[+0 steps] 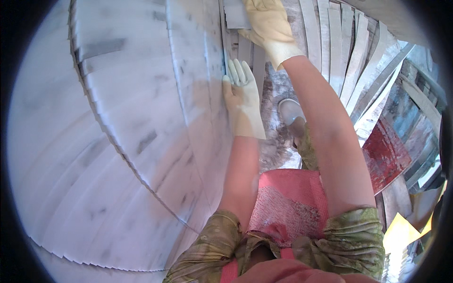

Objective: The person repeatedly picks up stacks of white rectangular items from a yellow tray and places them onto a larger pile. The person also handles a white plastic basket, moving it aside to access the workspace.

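In the head view, the left hand (244,101) (gloved in cream) is at the right edge of the marbled stack (132,137), fingers extended, thumb seemingly against it. The right hand (270,23) is beside a pale piece (236,16) at the stack's far right edge; whether its fingers grip, I cannot tell. Grey strips (334,52) lie right of the stack.

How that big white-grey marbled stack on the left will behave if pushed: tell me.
The marbled stack would probably resist a push: it fills the left side and looks built of many close-set pieces. Those pieces seem stiff, sitting in even, unrumpled rows. Its face may be slippery, looking smooth with a pinkish sheen near the left hand.
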Motion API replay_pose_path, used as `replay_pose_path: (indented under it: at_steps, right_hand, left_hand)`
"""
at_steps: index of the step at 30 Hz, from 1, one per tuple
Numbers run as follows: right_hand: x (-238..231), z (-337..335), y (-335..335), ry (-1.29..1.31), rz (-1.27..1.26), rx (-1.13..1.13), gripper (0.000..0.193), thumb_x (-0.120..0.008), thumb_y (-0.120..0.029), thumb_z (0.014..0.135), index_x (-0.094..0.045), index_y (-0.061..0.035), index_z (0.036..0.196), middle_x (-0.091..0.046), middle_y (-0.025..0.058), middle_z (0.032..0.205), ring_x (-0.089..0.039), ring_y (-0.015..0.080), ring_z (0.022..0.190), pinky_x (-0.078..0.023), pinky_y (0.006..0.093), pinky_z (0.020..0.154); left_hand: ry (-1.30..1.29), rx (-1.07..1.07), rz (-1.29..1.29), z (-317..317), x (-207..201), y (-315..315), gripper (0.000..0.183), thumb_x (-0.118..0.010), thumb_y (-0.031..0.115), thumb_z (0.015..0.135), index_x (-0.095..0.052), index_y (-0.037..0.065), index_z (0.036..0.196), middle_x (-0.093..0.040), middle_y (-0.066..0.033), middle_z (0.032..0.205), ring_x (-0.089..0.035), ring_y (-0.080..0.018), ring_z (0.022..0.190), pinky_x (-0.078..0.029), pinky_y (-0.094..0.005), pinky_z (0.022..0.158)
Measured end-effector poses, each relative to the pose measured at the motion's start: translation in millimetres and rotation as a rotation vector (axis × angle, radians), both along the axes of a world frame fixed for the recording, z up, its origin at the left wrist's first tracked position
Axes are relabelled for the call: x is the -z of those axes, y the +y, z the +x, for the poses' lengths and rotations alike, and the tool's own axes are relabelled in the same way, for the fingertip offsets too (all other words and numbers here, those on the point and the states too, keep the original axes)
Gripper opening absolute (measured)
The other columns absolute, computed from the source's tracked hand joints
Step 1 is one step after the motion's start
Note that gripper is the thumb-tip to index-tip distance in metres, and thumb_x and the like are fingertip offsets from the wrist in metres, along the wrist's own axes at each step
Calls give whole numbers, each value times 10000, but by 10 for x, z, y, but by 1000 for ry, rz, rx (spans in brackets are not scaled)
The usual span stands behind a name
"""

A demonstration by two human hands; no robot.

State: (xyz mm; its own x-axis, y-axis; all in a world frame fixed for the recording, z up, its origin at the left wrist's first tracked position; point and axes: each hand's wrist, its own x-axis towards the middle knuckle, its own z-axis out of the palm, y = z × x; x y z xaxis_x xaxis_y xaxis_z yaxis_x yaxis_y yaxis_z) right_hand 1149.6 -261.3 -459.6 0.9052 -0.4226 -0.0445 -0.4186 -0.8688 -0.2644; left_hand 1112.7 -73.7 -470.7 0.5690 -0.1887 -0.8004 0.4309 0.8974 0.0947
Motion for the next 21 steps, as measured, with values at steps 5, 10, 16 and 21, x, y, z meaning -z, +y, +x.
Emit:
replay_pose_path:
  at_steps: [5, 10, 16, 21]
  right_hand:
    - [41, 27, 9, -47, 55, 128, 1036, -812, -395, 762, -320, 14, 1578, -319, 199, 1650, -245, 333, 1559, -197, 524, 1260]
    - [44, 118, 40, 17, 76, 140, 1017, -806, -396, 791, -311, -3, 1588, -277, 195, 1673, -214, 321, 1572, -241, 554, 1234]
    - [58, -95, -198, -334, 409, 201, 940, -750, -299, 853, -273, 15, 1600, -271, 236, 1666, -274, 401, 1537, -270, 475, 1243]
    - [265, -513, -28, -520, 857, 395, 741, -599, -192, 958, -282, -45, 1613, -262, 313, 1640, -269, 451, 1528, -281, 436, 1243]
  left_hand:
    - [7, 33, -1, 8, -93, -6, 400, -403, 192, 1100, -516, -43, 1402, -535, -107, 1524, -426, -251, 1471, -340, -450, 1250]
    - [66, 39, -27, 44, -254, 32, 405, -403, 175, 1097, -518, -43, 1419, -544, -105, 1515, -431, -243, 1468, -350, -442, 1243]
    - [67, 29, -72, 40, -455, 20, 418, -382, 169, 1103, -495, -46, 1443, -513, -120, 1541, -434, -249, 1466, -352, -444, 1235]
    - [84, 36, -72, 64, -560, 40, 421, -379, 171, 1107, -477, -59, 1446, -491, -134, 1556, -421, -266, 1470, -364, -444, 1227]
